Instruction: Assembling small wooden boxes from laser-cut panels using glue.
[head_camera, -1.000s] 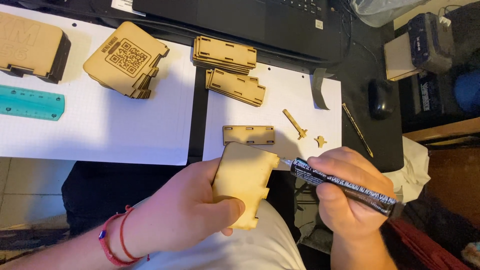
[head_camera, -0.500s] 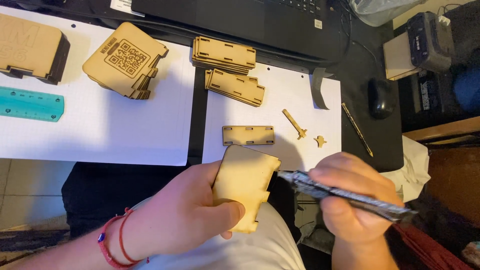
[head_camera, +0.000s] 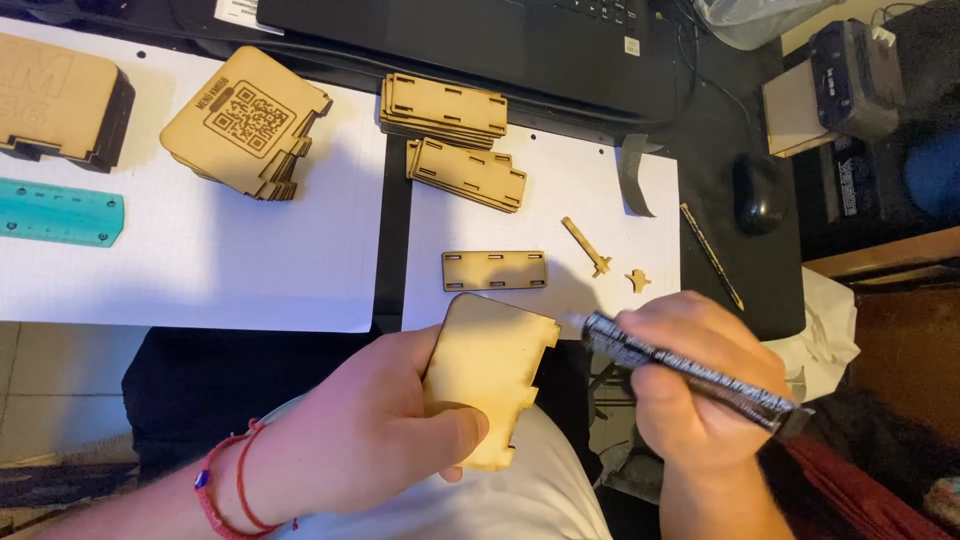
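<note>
My left hand (head_camera: 370, 440) grips a flat, light wooden panel (head_camera: 490, 375) with notched edges, held over my lap. My right hand (head_camera: 700, 395) holds a black patterned marker-like pen (head_camera: 690, 375) with its pale tip touching the panel's upper right corner. Red cords circle my left wrist. Just beyond the panel, a narrow slotted wooden strip (head_camera: 494, 270) lies on a white sheet (head_camera: 560, 200).
Two stacks of slotted wooden strips (head_camera: 445, 105) (head_camera: 468, 172), a stack of engraved square panels (head_camera: 245, 125), an assembled wooden box (head_camera: 60, 100), a teal ruler (head_camera: 58, 212), small wooden pieces (head_camera: 588, 246), a pencil (head_camera: 712, 256), a mouse (head_camera: 757, 192) and a laptop (head_camera: 500, 40) lie on the desk.
The pen has shifted slightly along the panel's upper right edge, and my right hand has tilted with it. The left hand keeps the panel in nearly the same place.
</note>
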